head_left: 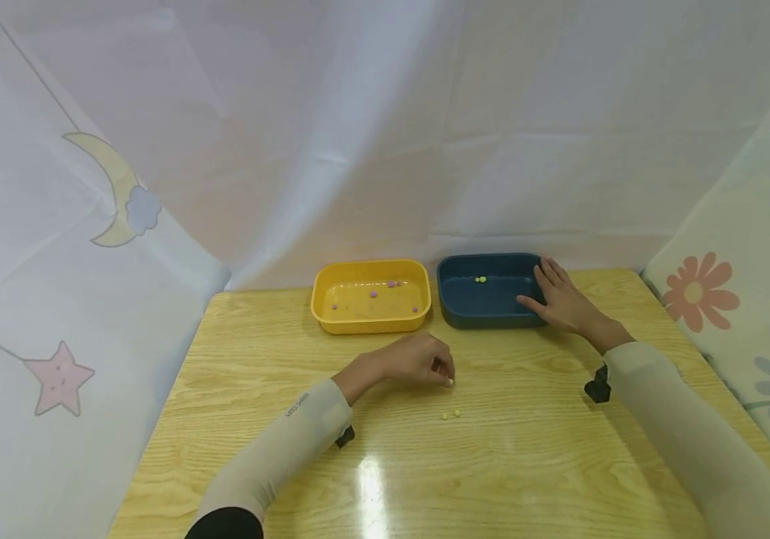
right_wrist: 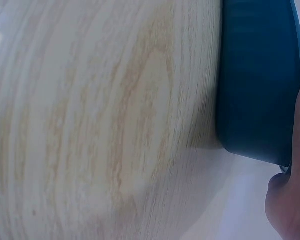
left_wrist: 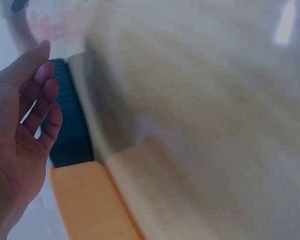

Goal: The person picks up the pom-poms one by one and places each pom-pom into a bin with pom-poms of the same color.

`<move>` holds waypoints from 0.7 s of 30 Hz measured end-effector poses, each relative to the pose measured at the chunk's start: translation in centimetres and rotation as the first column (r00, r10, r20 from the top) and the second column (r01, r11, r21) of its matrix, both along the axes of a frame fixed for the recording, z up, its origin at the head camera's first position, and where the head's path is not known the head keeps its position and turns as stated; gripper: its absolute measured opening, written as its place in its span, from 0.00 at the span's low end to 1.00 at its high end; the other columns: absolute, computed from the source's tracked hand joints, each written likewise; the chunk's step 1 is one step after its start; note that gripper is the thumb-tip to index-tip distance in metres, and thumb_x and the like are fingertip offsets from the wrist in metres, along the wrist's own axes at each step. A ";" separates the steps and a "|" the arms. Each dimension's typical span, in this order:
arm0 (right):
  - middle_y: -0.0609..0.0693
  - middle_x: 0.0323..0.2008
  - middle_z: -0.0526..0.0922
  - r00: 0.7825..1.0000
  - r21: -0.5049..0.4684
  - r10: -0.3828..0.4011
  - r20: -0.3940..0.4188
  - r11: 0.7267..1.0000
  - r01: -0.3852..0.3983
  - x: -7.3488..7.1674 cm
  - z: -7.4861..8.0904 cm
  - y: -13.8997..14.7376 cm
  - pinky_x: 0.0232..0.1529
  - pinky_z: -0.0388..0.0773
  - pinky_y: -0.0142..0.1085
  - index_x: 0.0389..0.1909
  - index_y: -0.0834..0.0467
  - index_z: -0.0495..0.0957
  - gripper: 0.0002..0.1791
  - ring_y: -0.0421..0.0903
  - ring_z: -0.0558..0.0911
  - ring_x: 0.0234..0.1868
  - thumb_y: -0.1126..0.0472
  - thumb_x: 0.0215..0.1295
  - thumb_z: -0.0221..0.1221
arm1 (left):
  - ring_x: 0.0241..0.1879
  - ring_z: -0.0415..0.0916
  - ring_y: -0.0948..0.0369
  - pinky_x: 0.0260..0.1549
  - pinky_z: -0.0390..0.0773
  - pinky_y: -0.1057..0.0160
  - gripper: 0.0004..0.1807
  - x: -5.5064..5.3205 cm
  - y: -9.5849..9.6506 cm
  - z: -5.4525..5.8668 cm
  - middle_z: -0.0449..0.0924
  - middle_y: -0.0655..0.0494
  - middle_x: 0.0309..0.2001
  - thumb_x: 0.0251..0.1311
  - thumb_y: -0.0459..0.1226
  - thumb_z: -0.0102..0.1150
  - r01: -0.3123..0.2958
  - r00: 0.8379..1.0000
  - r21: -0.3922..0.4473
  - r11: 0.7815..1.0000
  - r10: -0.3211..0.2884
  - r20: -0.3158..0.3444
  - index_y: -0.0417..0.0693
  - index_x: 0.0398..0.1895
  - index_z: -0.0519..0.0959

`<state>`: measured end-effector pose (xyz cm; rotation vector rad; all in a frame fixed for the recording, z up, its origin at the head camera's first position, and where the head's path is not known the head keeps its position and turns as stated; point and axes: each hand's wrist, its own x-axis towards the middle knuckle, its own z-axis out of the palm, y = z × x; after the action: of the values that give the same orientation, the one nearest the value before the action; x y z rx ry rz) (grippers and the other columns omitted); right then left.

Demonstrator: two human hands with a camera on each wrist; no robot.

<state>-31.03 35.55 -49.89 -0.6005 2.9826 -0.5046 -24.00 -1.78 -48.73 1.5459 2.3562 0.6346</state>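
Observation:
My left hand is low over the table, its thumb and fingertips pinching a small pale yellow bead. In the left wrist view the fingers of the left hand are bent, and the bead cannot be made out. Two more yellow beads lie on the wood just in front of it. My right hand rests over the right end of the dark blue tub, fingers spread and fairly straight, thumb over the inside. A few yellow-green beads sit in that tub.
Left of the blue tub stands a yellow tub with several purple beads inside. Both are near the back edge of the wooden table. A pale printed cloth hangs behind and along the sides.

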 end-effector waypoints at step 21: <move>0.72 0.83 0.31 1.000 -0.008 0.009 -0.016 1.000 -0.009 0.0 -0.2 0.2 0.81 0.35 0.64 0.82 0.75 0.39 0.53 0.70 0.33 0.84 0.38 0.82 0.50 | 0.31 0.80 0.67 0.34 0.80 0.68 0.04 -6.4 1.1 4.7 0.86 0.61 0.34 0.68 0.39 0.72 -0.250 0.967 0.266 0.931 0.227 0.114 0.50 0.39 0.91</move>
<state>-31.02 35.75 -50.13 -0.6216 2.9923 -0.5134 -30.44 -0.64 -44.04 1.3099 2.4978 1.1066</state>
